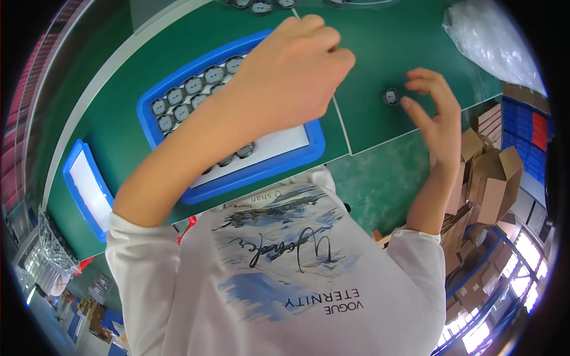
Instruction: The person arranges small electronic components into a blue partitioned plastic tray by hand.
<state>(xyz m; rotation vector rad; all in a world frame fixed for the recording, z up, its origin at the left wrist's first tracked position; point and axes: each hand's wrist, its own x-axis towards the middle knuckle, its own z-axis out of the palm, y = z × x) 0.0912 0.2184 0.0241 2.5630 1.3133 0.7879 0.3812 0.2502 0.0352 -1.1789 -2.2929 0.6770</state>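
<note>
Across a blue-rimmed tray with a white bottom reaches my left arm. My left hand is closed beyond the tray's far right part, its fingers curled; whatever they hold, if anything, is hidden. Rows of small round black-and-grey parts fill the tray's left and far side, and my forearm covers some of them. Farther right, a single part of the same kind lies on the green table. My right hand is open beside it, thumb and fingers apart, with a small gap between thumb tip and part.
More of these parts lie at the table's far edge. A clear plastic bag sits at the far right. At the left stands another blue-rimmed tray. Cardboard boxes and blue crates are off the table's right side.
</note>
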